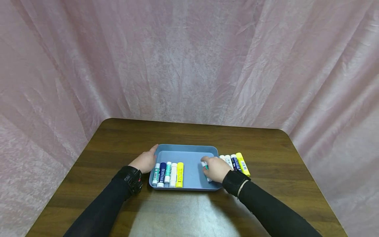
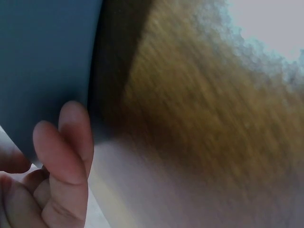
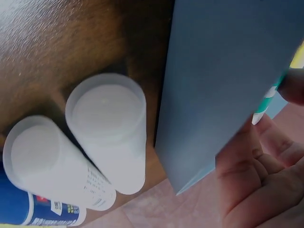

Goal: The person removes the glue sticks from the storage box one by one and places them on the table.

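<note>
My left hand [image 1: 145, 162] grips the left rim of a blue rectangular tray [image 1: 192, 149]; in the left wrist view, its fingers [image 2: 59, 152] lie against the outer wall. Over the tray's right part, my right hand [image 1: 218, 168] pinches a white-and-green glue stick [image 1: 206, 167] between thumb and fingers. That glue stick [image 3: 266, 102] shows partly behind the tray wall in the right wrist view. A row stands in the tray's left half: green-and-white glue sticks [image 1: 168, 172], a dark blue one [image 1: 162, 172], a white one [image 1: 173, 174] and a yellow one [image 1: 179, 174].
Right of the tray, more glue sticks lie on the wooden table [image 1: 251, 141]: white ones [image 3: 107, 133], a blue one [image 1: 235, 162] and a yellow one [image 1: 242, 164]. My right hand and wrist partly cover them. A pink curtain [image 1: 189, 65] hangs behind the table.
</note>
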`<act>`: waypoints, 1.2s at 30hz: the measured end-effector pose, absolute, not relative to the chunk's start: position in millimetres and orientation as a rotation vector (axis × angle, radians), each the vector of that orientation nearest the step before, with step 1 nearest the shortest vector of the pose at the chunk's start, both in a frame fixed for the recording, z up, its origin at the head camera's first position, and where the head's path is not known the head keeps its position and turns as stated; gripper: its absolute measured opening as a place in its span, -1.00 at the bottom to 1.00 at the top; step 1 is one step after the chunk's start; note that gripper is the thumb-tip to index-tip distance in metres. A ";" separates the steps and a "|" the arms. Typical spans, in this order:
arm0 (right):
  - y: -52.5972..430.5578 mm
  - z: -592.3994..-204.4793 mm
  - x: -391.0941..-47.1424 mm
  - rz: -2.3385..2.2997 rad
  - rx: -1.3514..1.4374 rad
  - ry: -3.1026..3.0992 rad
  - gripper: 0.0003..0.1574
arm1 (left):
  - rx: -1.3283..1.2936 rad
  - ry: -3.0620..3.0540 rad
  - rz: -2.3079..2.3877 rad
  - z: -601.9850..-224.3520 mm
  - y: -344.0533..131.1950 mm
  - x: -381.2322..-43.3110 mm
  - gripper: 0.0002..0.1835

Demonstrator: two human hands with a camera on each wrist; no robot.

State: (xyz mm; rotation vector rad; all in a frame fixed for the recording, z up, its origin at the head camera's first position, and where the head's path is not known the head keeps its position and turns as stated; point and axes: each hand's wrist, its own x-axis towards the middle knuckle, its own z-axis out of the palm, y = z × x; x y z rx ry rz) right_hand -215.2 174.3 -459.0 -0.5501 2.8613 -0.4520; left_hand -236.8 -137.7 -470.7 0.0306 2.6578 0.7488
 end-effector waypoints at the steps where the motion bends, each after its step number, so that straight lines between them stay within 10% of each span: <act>1: 175.2 -457.3 -215.5 -0.462 -0.544 2.859 -0.52 | 0.031 2.659 0.749 -470.5 -137.7 -236.7 -0.35; 36: 215.3 -424.6 -226.1 -0.690 -0.589 2.929 -0.54 | 0.037 2.652 0.746 -470.4 -138.5 -237.2 -0.35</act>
